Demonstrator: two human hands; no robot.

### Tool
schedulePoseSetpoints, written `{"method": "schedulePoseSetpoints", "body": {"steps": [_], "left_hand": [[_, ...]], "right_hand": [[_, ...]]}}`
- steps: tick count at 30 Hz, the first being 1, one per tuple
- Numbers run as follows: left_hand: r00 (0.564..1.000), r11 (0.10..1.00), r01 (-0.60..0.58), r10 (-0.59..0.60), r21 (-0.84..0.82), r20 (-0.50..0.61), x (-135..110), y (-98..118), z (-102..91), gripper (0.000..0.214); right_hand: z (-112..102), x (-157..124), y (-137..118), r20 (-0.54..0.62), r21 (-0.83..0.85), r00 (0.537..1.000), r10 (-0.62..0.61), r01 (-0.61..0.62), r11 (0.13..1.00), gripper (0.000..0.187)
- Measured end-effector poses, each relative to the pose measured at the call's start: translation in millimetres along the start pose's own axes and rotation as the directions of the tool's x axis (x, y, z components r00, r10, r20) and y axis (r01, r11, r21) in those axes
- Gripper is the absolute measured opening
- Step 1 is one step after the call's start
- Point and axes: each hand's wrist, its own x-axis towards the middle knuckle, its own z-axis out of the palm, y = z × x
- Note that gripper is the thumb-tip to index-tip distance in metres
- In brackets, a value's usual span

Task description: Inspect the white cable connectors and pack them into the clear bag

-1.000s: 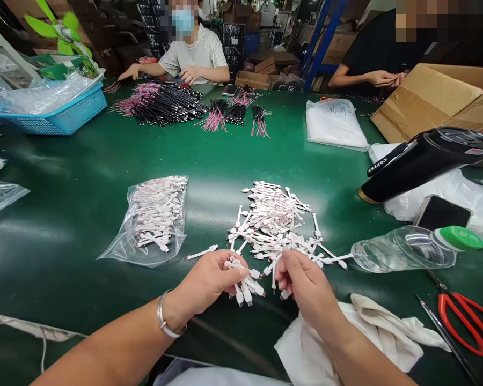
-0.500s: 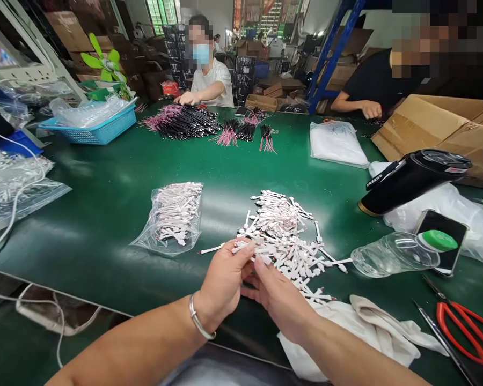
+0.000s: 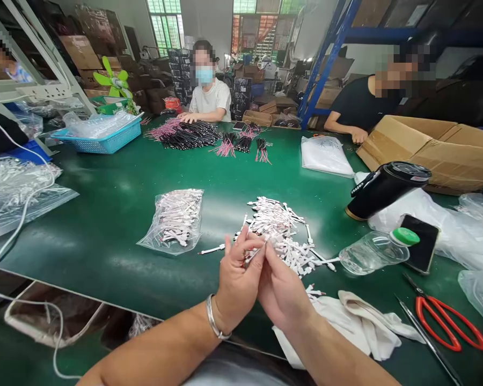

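Tabletop is green, white cable pile on it as reference. Far left of pile: plastic bag of white leads. Left and well behind pile: blue basket with clear plastic in it. Also behind-left: heap of black cables with pink wires, person in white top seated past it. Left of pile, near: clear bag full of similar white pieces. At pile's near-left edge: left hand, bangle on wrist, grip closed on a thin bit of white cable; exact count hidden. Right hand is in front of pile, thumb and fingers bent in, tips touching left's; can't tell if its grip has hold of anything. Right-front of pile: white cloth by right forearm. Behind-right: flat white package. Right of pile: clear bottle, green cap, lying on its side; black tumbler behind it, phone just beside it. Farther right-front of pile: red-handled scissors. Behind-right, farther: cardboard box, open.
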Motion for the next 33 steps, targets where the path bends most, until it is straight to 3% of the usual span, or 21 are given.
{"method": "schedulePoseSetpoints", "body": {"steps": [2,4,6,8,10,12,14,16,18,23,29,33], "left_hand": [[0.987,0.968,-0.126,0.101,0.217,0.123,-6,-5,-3.8,0.029],[0.955,0.900,-0.221,0.122,0.376,0.269,-9,-6,-10.8,0.044],[0.914,0.854,-0.289,0.113,0.432,0.389,-6,-3,-20.9,0.044],[0.890,0.875,-0.297,0.109,0.382,0.443,5,1,-31.7,0.030],[0.912,0.940,-0.178,0.046,0.292,0.408,21,5,-39.7,0.026],[0.914,0.977,0.062,-0.137,0.204,0.381,39,5,-42.8,0.022],[0.846,0.951,0.279,-0.307,0.129,0.436,52,1,-41.4,0.023],[0.770,0.910,0.408,-0.385,0.071,0.509,58,-6,-38.1,0.026],[0.741,0.886,0.462,-0.401,0.024,0.539,58,-13,-35.4,0.027],[0.727,0.868,0.496,-0.427,0.020,0.538,56,-23,-37.2,0.028],[0.615,0.785,0.613,-0.548,0.092,0.567,59,-34,-37.3,0.031],[0.637,0.779,0.623,-0.558,0.072,0.533,56,-37,-34.3,0.035]], "right_hand": [[-4,4,-5,-0.073,-0.042,0.997,-0.004,0.001,0.999,0.032],[-11,8,-10,-0.166,-0.118,0.986,0.000,-0.020,0.993,0.030],[-17,10,-14,-0.224,-0.211,0.975,-0.001,-0.047,0.976,0.031],[-23,10,-16,-0.237,-0.279,0.971,0.022,-0.090,0.956,0.034],[-26,8,-18,-0.219,-0.329,0.973,0.070,-0.141,0.934,0.036],[-29,6,-18,-0.188,-0.388,0.973,0.132,-0.197,0.900,0.037],[-33,5,-18,-0.158,-0.434,0.972,0.175,-0.228,0.872,0.035],[-39,7,-16,-0.137,-0.445,0.971,0.195,-0.236,0.864,0.035],[-44,8,-14,-0.129,-0.432,0.969,0.209,-0.244,0.868,0.036],[-51,4,-11,-0.156,-0.380,0.935,0.319,-0.355,0.854,0.033],[-51,-1,-9,-0.242,-0.326,0.894,0.377,-0.441,0.836,0.037],[-53,1,-7,-0.283,-0.316,0.884,0.373,-0.453,0.834,0.041]]}}
